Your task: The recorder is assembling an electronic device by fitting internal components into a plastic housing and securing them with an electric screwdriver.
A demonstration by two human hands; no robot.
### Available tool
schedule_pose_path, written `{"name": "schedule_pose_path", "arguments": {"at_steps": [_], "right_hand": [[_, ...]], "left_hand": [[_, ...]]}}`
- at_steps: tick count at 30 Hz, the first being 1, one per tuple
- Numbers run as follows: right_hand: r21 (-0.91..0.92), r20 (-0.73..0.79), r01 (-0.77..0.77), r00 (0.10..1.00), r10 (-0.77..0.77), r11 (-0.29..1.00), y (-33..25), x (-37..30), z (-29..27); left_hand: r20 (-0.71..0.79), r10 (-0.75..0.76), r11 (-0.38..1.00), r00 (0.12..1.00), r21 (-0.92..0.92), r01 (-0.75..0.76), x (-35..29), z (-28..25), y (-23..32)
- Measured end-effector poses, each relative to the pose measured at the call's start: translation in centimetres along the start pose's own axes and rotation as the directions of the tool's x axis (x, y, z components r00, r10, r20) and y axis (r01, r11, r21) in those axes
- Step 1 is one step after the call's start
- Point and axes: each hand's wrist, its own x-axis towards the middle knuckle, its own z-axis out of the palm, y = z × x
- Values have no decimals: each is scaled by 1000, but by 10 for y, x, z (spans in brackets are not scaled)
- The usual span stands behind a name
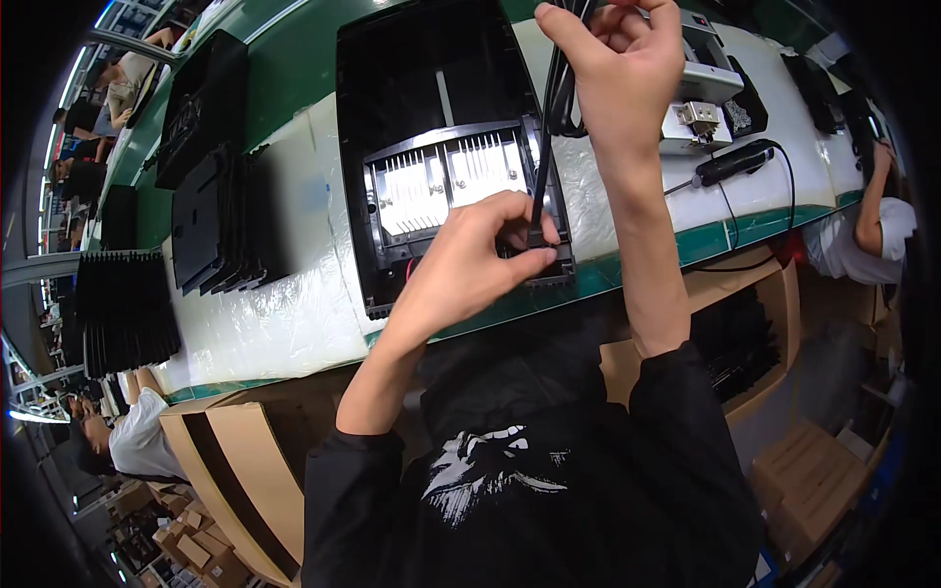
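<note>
A black housing (387, 88), open on top, lies on the bench in front of me, with silvery finned metal blocks (407, 191) inside its near half. A black cable (542, 162) rises from the housing's near right corner. My left hand (470, 260) pinches the cable's lower end between thumb and fingers at that corner; the fingers partly hide the end. My right hand (632, 59) is raised above the housing's right side, with its fingers curled round the upper part of the same cable, which hangs there in a folded bundle.
To the right lie a black electric screwdriver (733, 163) with a cord, a metal fixture (698, 118) and a tray of screws (742, 120). Stacked black plates (211, 220) and finned black panels (123, 318) stand left. Cardboard boxes (240, 470) sit below the bench edge. People work at both sides.
</note>
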Motion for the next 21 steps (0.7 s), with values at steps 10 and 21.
{"name": "schedule_pose_path", "arguments": {"at_steps": [10, 21], "right_hand": [[-324, 15, 32, 999, -28, 945, 18, -2, -71], [392, 405, -79, 909, -95, 916, -41, -20, -113]], "left_hand": [[-18, -32, 995, 999, -100, 30, -5, -12, -6], [143, 425, 743, 894, 510, -435, 27, -11, -4]]}}
